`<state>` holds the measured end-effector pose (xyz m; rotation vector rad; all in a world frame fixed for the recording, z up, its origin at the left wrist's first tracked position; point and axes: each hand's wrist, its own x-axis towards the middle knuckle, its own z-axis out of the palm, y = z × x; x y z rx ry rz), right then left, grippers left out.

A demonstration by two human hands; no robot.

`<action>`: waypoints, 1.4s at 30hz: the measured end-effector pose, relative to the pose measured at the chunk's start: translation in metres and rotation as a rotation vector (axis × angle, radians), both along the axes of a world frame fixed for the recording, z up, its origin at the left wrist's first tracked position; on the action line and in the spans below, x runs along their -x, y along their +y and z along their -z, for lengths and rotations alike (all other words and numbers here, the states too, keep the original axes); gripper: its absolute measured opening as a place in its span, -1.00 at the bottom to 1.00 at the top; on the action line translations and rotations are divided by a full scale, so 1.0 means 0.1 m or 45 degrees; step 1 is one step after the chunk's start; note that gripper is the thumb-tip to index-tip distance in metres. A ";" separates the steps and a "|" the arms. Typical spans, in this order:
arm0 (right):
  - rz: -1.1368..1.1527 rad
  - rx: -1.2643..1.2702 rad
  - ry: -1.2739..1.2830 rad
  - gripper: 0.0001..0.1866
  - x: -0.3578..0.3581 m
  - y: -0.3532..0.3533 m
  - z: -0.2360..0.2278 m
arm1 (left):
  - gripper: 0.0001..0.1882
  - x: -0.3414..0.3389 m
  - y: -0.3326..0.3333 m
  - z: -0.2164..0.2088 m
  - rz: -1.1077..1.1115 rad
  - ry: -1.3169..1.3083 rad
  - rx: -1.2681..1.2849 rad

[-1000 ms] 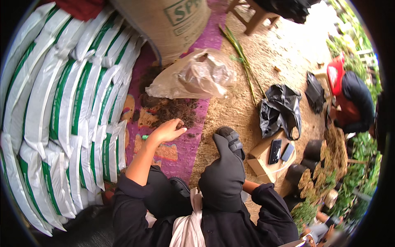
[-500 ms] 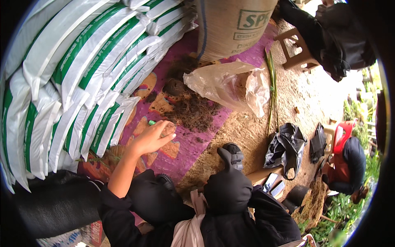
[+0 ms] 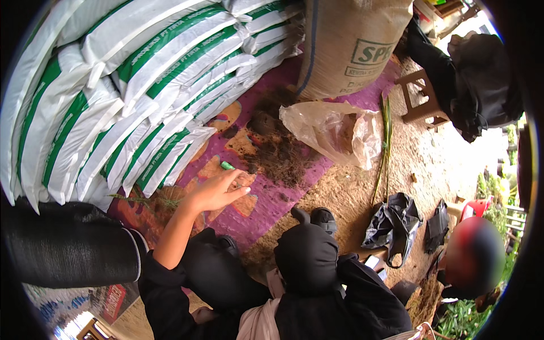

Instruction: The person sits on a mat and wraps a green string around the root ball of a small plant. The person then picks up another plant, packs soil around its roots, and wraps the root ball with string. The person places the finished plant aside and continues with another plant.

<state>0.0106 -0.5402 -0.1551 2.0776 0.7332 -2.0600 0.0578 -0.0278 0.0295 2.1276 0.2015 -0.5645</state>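
Dark loose soil [image 3: 286, 164] lay on the purple mat [image 3: 271, 211], ahead of the left hand [image 3: 220, 190] and to its right, apart from the fingers. Left hand: thumb and fingertips parted, loosely curved. Small green object [image 3: 227, 165] sat just beyond its knuckles. Clear plastic bag [image 3: 326, 127] lay at the soil's far right edge. Right hand was out of sight past its black sleeve [image 3: 371, 297]; grip could not be told.

Crumbly, matt soil [image 3: 283, 161] lies on the smooth mat [image 3: 265, 214]; a wrinkled, glossy see-through plastic bag [image 3: 320, 126] crosses its right edge. Smooth white-and-green plastic sacks [image 3: 150, 90] line its left edge. The ground [image 3: 334, 190] looks rough.
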 end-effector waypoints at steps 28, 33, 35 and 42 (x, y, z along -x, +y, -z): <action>0.465 -0.539 0.381 -0.62 -1.09 -0.23 -0.10 | -0.48 0.47 -0.14 -0.52 -0.094 -0.006 -0.230; 0.359 -0.909 -0.799 -0.65 -1.93 0.57 -1.37 | -0.45 0.40 -0.42 -0.78 -0.103 -0.077 -0.288; 0.454 -1.177 -1.045 -0.64 -2.17 0.75 -1.80 | -0.44 0.31 -0.56 -0.84 -0.034 -0.098 -0.309; 0.230 -1.554 -0.886 -0.68 -2.05 1.88 -3.13 | -0.43 0.45 -0.82 -0.88 -0.235 -0.144 -0.078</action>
